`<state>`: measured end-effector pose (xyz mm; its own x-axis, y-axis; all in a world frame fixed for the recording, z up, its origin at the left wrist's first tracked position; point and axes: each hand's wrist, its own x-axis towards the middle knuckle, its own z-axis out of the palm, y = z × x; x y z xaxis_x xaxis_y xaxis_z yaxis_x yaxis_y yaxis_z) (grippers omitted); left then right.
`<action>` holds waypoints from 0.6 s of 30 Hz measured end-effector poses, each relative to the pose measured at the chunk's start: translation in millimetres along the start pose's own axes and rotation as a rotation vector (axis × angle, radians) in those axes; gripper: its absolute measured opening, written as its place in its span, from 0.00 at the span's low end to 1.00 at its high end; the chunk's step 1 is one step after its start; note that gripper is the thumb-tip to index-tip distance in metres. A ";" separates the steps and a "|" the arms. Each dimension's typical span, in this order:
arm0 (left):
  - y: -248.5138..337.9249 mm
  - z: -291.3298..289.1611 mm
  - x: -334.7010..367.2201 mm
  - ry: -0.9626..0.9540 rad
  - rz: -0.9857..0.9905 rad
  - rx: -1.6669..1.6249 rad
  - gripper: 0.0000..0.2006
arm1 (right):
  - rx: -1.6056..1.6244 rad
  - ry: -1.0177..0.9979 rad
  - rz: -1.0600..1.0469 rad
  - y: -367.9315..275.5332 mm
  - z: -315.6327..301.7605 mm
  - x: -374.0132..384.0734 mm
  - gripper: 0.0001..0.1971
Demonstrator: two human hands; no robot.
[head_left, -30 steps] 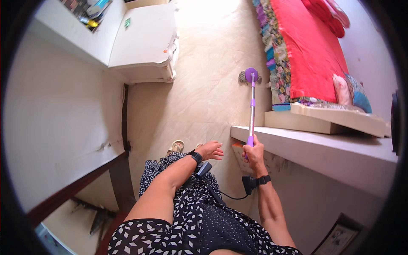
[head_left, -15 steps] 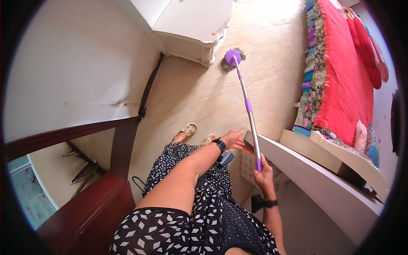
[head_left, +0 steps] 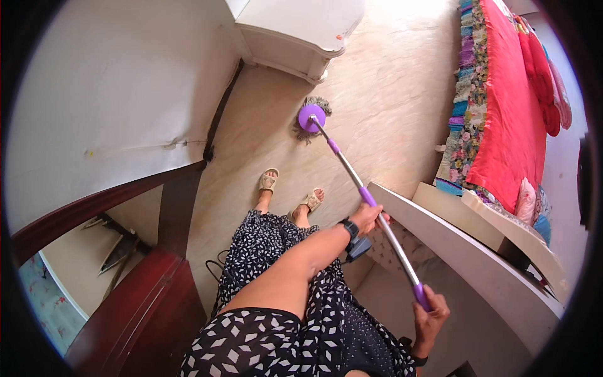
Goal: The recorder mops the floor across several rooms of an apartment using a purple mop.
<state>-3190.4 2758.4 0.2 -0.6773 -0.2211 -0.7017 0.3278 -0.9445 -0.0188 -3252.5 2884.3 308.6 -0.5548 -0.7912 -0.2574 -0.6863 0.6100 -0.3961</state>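
A spin mop slants across the view, its silver pole fitted with purple grips. Its round purple head, fringed with grey strands, rests on the floor near the white cabinet. My left hand is closed around the middle of the pole, just below a purple grip. At the pole's upper end, my right hand wraps the purple end grip. A dark watch-like band sits on my left wrist, and another band shows on the right.
A white cabinet stands ahead, beside the left wall. On the right is a bed with a red cover and a frilled edge. A white partition edge runs close to my right arm. A dark red door stands at lower left.
My left hand, free of the mop before, now grips its pole. The mop head has come nearer and left, while my right hand has moved down and to the right.
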 end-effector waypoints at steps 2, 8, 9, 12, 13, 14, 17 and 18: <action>31.8 3.2 -4.4 0.052 0.024 0.035 0.10 | -0.038 0.069 -0.029 -32.5 5.1 12.1 0.17; 142.2 -24.3 -26.8 0.076 0.206 0.055 0.07 | -0.143 -0.062 -0.359 -111.6 34.4 71.6 0.16; 163.3 -42.8 -25.8 0.117 0.251 0.022 0.07 | -0.135 -0.075 -0.380 -129.0 46.1 82.3 0.16; 226.5 -56.1 -52.8 0.196 0.357 -0.051 0.07 | -0.149 -0.092 -0.530 -177.5 72.1 104.8 0.16; 246.0 -74.4 -53.2 0.176 0.384 -0.093 0.07 | -0.158 -0.131 -0.610 -194.0 81.0 111.4 0.16; 263.8 -77.5 -59.9 0.202 0.356 -0.056 0.06 | -0.174 -0.161 -0.669 -206.6 87.8 114.4 0.16; 291.6 -97.9 -77.1 0.120 0.432 -0.103 0.06 | -0.272 -0.203 -0.764 -242.7 97.1 111.3 0.16; 294.1 -92.4 -82.6 0.188 0.436 -0.082 0.06 | -0.325 -0.227 -0.788 -250.3 96.6 108.0 0.17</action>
<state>-2977.1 2521.3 -13.2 -0.3371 -0.5371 -0.7732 0.6108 -0.7497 0.2545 -3095.2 2642.0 294.8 0.2195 -0.9555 -0.1971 -0.9489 -0.1621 -0.2709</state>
